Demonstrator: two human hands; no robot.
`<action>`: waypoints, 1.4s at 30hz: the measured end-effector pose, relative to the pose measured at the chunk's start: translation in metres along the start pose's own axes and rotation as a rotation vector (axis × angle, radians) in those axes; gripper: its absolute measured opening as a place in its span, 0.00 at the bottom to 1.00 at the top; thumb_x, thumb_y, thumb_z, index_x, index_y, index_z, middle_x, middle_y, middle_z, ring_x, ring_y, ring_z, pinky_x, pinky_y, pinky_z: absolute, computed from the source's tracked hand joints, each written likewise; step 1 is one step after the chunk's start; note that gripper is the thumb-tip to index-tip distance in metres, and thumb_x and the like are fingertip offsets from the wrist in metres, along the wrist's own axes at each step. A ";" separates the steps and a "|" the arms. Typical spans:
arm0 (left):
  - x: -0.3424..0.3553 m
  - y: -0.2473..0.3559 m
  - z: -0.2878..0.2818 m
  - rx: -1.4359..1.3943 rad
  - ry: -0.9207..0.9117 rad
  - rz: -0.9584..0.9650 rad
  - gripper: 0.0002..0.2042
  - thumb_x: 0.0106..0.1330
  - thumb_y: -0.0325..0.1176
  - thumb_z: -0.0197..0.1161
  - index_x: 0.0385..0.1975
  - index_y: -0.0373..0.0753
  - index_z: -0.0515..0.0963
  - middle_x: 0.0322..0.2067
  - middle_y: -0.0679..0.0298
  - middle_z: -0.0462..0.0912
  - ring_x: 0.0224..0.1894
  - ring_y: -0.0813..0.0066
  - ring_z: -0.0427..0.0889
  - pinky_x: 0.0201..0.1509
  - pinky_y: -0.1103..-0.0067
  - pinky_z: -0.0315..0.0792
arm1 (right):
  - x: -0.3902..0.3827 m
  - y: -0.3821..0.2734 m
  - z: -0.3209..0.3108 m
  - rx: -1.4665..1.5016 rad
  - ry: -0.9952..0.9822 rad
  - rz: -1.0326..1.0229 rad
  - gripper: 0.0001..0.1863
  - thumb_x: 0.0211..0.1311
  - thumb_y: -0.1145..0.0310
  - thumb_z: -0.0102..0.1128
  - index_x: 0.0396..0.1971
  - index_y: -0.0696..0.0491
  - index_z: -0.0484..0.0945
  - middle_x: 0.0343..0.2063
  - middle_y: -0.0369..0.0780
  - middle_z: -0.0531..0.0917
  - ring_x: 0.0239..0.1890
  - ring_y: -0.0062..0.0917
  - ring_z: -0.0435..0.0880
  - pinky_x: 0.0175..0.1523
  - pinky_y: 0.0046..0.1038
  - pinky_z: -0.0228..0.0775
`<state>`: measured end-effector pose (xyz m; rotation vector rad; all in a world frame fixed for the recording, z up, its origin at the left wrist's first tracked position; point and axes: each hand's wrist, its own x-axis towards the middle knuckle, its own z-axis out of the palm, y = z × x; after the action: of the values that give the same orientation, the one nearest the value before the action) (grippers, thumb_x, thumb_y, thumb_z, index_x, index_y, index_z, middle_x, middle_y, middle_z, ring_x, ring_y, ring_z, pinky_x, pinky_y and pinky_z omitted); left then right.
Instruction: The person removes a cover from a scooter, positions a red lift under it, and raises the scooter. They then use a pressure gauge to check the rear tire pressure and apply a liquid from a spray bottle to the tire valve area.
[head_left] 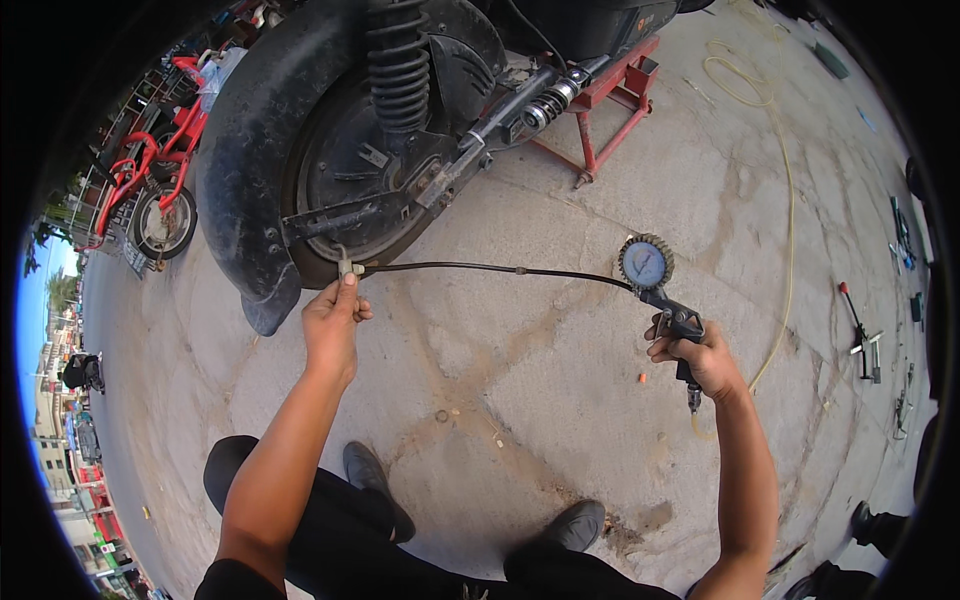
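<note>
My left hand (333, 318) pinches the air chuck (349, 269) at the valve stem of the wheel (335, 200), low on its rim. From the chuck a thin black hose (455, 265) runs right to a tire inflator gun (682, 325). My right hand (705, 358) is wrapped round the gun's grip, fingers at its lever. Whether the lever is squeezed, I cannot tell. On top of the gun sits a round gauge (645, 263) with a blue face and a ribbed rubber rim. A black fender (245, 170) covers the wheel's left side, with a coil spring (398, 65) above.
A red stand (600, 120) is under the vehicle. The yellow air hose (788, 220) trails over the cracked concrete from the gun. Tools (865, 335) lie far right, and an orange cap (642, 378) is on the ground near my right hand. A red motorcycle (160, 195) stands left.
</note>
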<state>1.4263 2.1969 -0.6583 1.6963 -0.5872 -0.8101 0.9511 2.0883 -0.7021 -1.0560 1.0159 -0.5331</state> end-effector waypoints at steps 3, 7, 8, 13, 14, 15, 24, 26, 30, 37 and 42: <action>-0.004 0.006 -0.008 0.040 -0.021 0.000 0.19 0.74 0.44 0.62 0.45 0.29 0.82 0.24 0.68 0.77 0.28 0.81 0.75 0.36 0.81 0.73 | 0.002 0.001 -0.004 -0.104 -0.018 0.007 0.18 0.51 0.78 0.53 0.43 0.67 0.80 0.40 0.47 0.85 0.41 0.30 0.87 0.51 0.32 0.82; -0.009 0.000 -0.035 0.166 -0.121 -0.001 0.20 0.75 0.45 0.60 0.44 0.28 0.81 0.23 0.67 0.77 0.27 0.80 0.76 0.36 0.81 0.74 | 0.007 0.009 -0.006 -0.341 -0.060 0.010 0.16 0.52 0.78 0.55 0.41 0.63 0.83 0.33 0.41 0.87 0.38 0.24 0.85 0.47 0.29 0.78; -0.015 -0.009 -0.044 0.183 -0.148 -0.042 0.20 0.75 0.45 0.60 0.43 0.28 0.81 0.22 0.67 0.77 0.27 0.80 0.76 0.36 0.80 0.74 | 0.006 0.012 -0.004 -0.420 -0.057 0.016 0.17 0.52 0.79 0.57 0.43 0.59 0.84 0.29 0.38 0.86 0.35 0.20 0.83 0.43 0.26 0.75; -0.044 -0.062 -0.095 0.450 -0.407 -0.344 0.18 0.75 0.42 0.60 0.36 0.28 0.81 0.24 0.64 0.79 0.27 0.77 0.78 0.34 0.79 0.75 | -0.003 0.027 0.008 -0.680 -0.352 0.107 0.23 0.51 0.78 0.59 0.50 0.53 0.85 0.24 0.34 0.82 0.26 0.18 0.74 0.35 0.24 0.70; -0.049 -0.078 -0.107 0.525 -0.420 -0.408 0.18 0.74 0.41 0.60 0.36 0.28 0.81 0.24 0.63 0.80 0.27 0.77 0.79 0.35 0.79 0.75 | -0.009 0.036 0.012 -0.695 -0.428 0.120 0.24 0.50 0.77 0.59 0.50 0.53 0.85 0.23 0.34 0.81 0.25 0.18 0.73 0.35 0.24 0.69; -0.053 -0.097 -0.122 0.600 -0.430 -0.475 0.17 0.74 0.41 0.61 0.36 0.29 0.80 0.24 0.63 0.81 0.27 0.76 0.80 0.35 0.79 0.76 | -0.015 0.046 0.017 -0.709 -0.508 0.132 0.24 0.50 0.77 0.59 0.50 0.54 0.85 0.22 0.34 0.80 0.24 0.18 0.72 0.34 0.25 0.69; -0.068 -0.171 -0.210 1.415 -0.662 -0.657 0.14 0.65 0.38 0.64 0.31 0.31 0.84 0.31 0.49 0.86 0.34 0.56 0.86 0.43 0.67 0.79 | -0.079 0.123 0.002 -0.595 -0.665 0.655 0.17 0.48 0.71 0.66 0.41 0.55 0.87 0.26 0.35 0.87 0.28 0.20 0.81 0.35 0.24 0.74; -0.071 -0.181 -0.213 1.628 -0.778 -0.475 0.15 0.64 0.40 0.63 0.34 0.32 0.85 0.36 0.44 0.86 0.40 0.48 0.86 0.47 0.62 0.79 | -0.089 0.142 -0.012 -0.612 -0.596 0.736 0.13 0.47 0.68 0.69 0.35 0.56 0.87 0.25 0.38 0.87 0.28 0.24 0.84 0.36 0.27 0.77; -0.066 -0.170 -0.162 1.479 -0.740 -0.231 0.16 0.65 0.41 0.62 0.29 0.31 0.85 0.30 0.54 0.87 0.34 0.58 0.86 0.44 0.67 0.79 | -0.104 0.196 -0.046 -1.097 -0.502 0.651 0.14 0.44 0.63 0.69 0.31 0.56 0.86 0.26 0.47 0.85 0.31 0.31 0.87 0.37 0.34 0.78; 0.024 -0.068 -0.066 0.048 -0.090 -0.044 0.28 0.79 0.51 0.45 0.62 0.29 0.70 0.59 0.52 0.77 0.61 0.64 0.75 0.66 0.69 0.66 | -0.108 0.159 -0.007 -1.667 -0.317 0.659 0.10 0.52 0.64 0.66 0.34 0.51 0.88 0.39 0.44 0.89 0.46 0.35 0.88 0.49 0.32 0.81; 0.069 -0.025 -0.027 -0.510 0.059 0.265 0.26 0.77 0.44 0.47 0.70 0.39 0.63 0.70 0.60 0.66 0.71 0.63 0.65 0.77 0.64 0.56 | -0.093 0.138 -0.003 -1.646 -0.348 0.671 0.12 0.60 0.67 0.61 0.40 0.52 0.88 0.45 0.45 0.88 0.51 0.36 0.87 0.51 0.34 0.80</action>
<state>1.4908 2.1691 -0.6935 1.1443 -0.4998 -0.6479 0.8920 2.2191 -0.7869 -1.9322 1.3309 1.2567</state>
